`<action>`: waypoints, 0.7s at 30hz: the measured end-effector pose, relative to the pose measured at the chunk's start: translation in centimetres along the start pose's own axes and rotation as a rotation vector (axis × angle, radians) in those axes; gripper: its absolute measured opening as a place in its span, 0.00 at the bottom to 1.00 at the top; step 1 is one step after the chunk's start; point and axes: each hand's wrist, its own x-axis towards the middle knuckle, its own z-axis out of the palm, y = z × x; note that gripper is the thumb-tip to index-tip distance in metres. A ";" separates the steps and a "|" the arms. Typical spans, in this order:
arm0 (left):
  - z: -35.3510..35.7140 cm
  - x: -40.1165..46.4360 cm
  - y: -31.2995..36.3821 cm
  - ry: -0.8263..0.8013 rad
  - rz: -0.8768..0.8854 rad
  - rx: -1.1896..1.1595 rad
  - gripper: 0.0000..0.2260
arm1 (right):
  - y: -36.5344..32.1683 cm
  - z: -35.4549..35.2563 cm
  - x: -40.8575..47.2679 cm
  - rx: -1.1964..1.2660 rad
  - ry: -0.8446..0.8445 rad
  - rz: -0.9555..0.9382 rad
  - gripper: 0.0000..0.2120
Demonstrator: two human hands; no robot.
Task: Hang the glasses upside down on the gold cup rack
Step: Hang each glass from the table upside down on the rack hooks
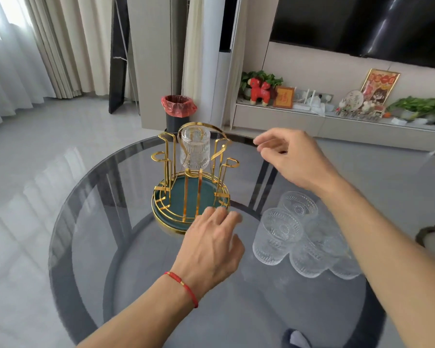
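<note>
rack [186, 197] stood left of centre on glass table [91, 222], one glass [194, 151] upside down on far peg, other pegs bare. left hand [211, 244] hovered by rack's near rim, fingers spread, holding nothing; contact with rim unclear. nudge there could have shifted light rack and swung hung glass against gold wire. right hand [289, 156] was up beside rack, loosely open, empty. remaining glasses [301, 237] clustered at right, touching; careless grab could have knocked neighbours, chipped them or rolled one off table.

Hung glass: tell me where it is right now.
Head view, left of centre: the hung glass sits upside down on a far prong of the gold rack, under its arched handle.
</note>
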 end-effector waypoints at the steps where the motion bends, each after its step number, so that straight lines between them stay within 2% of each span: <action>1: 0.2 0.0 0.5 0.034 0.031 -0.120 0.15 | 0.5 -0.4 -2.0 0.001 0.033 0.007 0.10; 4: 1.0 0.4 1.8 0.012 0.000 -0.366 0.23 | 2.1 -0.3 -7.1 -0.066 0.083 0.044 0.09; 7: 2.3 1.1 2.6 -0.102 -0.113 -0.520 0.36 | 3.8 1.2 -10.4 -0.236 0.067 0.023 0.09; 10: 3.2 1.4 3.3 -0.235 -0.210 -0.646 0.44 | 5.1 2.3 -11.3 -0.304 0.038 0.017 0.09; 15: 4.3 1.6 4.3 -0.263 -0.197 -0.627 0.46 | 5.4 3.6 -11.5 -0.388 0.035 -0.014 0.09; 18: 4.7 2.4 4.9 -0.209 -0.215 -0.613 0.46 | 5.6 3.5 -11.3 -0.387 0.061 -0.035 0.10; 21: 4.8 2.9 5.3 -0.126 -0.228 -0.585 0.44 | 5.7 3.8 -11.4 -0.442 -0.013 -0.041 0.12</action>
